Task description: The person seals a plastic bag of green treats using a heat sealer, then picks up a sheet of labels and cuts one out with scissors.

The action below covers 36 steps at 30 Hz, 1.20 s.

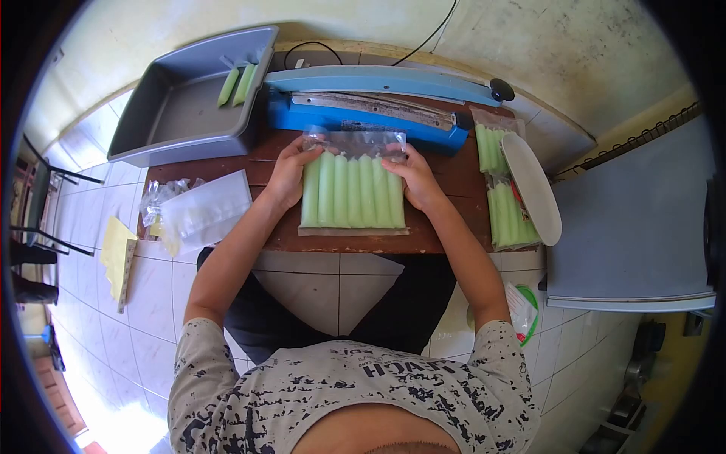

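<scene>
A clear plastic bag (353, 193) holds a row of several pale green tube-shaped ice pops, lined up side by side. My left hand (288, 172) grips its upper left edge, thumb on the front. On the upper right edge, my right hand (414, 175) is closed in the same way. The bag's unfilled top part rises above the tubes, close to the front of a blue impulse sealer (370, 117). The sealer's light blue arm (378, 79) is raised, with a black knob at its right end. Whether the bag's top is sealed cannot be made out.
A grey tub (181, 121) with two green ice pops (235, 85) stands back left. Clear plastic bags (204, 208) lie at the wooden table's (454, 227) left. Filled bags (508, 212) and a white oval tray (533, 189) sit at the right, beside a grey fridge (628, 227).
</scene>
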Each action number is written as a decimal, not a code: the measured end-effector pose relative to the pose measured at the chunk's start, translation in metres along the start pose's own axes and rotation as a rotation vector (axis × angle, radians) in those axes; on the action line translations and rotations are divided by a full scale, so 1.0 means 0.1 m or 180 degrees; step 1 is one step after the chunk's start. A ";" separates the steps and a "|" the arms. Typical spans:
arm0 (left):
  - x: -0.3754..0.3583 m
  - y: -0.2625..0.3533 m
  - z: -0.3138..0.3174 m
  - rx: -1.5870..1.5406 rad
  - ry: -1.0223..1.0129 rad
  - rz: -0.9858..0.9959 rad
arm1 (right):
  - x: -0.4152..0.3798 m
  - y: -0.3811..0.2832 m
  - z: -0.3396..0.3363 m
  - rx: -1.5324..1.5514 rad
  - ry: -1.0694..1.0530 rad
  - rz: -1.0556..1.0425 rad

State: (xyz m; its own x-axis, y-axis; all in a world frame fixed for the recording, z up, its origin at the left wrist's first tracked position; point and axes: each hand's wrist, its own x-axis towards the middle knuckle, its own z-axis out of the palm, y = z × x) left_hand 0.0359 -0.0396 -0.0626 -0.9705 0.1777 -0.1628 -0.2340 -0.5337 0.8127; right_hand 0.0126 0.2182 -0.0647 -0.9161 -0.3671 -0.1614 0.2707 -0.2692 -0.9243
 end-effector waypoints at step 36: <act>-0.05 0.05 -0.28 0.3330 0.0440 0.1016 | 0.13 0.09 -0.23 -0.2320 0.0308 -0.0719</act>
State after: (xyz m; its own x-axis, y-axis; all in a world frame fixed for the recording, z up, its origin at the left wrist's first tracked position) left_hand 0.0375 -0.0662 -0.0731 -0.9910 0.0273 0.1310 0.1297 0.4366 0.8902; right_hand -0.0038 0.2311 -0.0826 -0.9568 -0.2845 0.0599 -0.1587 0.3388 -0.9274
